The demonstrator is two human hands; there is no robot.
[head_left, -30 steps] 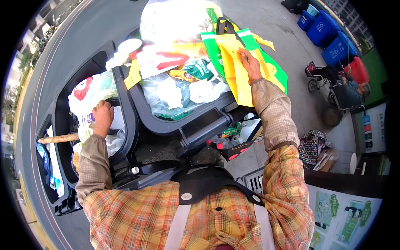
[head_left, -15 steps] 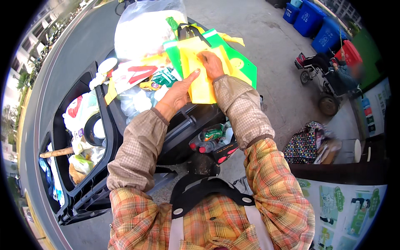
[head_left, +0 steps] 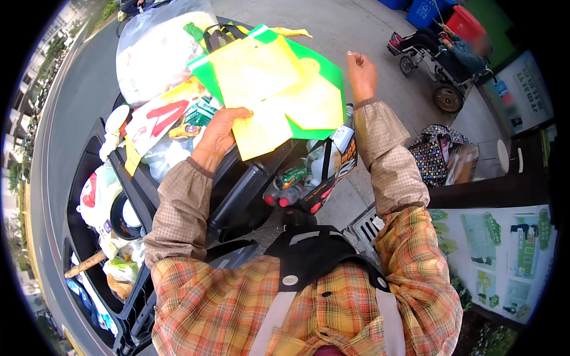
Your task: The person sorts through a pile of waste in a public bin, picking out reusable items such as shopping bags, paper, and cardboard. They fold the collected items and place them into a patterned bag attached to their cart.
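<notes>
Smooth, flat, straight-edged sheeting is seen in the yellow bag (head_left: 255, 68), spread with a green bag (head_left: 325, 66) over a heaped black plastic bin (head_left: 240, 193) on grey concrete pavement (head_left: 350, 29). The bright yellow bag is clamped under the left hand's (head_left: 218, 135) thumb. The right hand (head_left: 361, 78) is held apart, fingers curled; whether anything is pinched cannot be told.

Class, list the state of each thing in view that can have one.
Flat, thin yellow sheet: spread out, gripped at its left side.
Bare left hand: closed on the sheet.
Bare right hand: raised apart, nothing visible in it.
Bulging clear plastic bag: filled.
Black rectangular plastic bin: open, heaped full.
Clear plastic bottle with red cap: closed.
Long brown wooden stick: slanting, one end hidden.
Black-and-silver wheelchair: occupied.
</notes>
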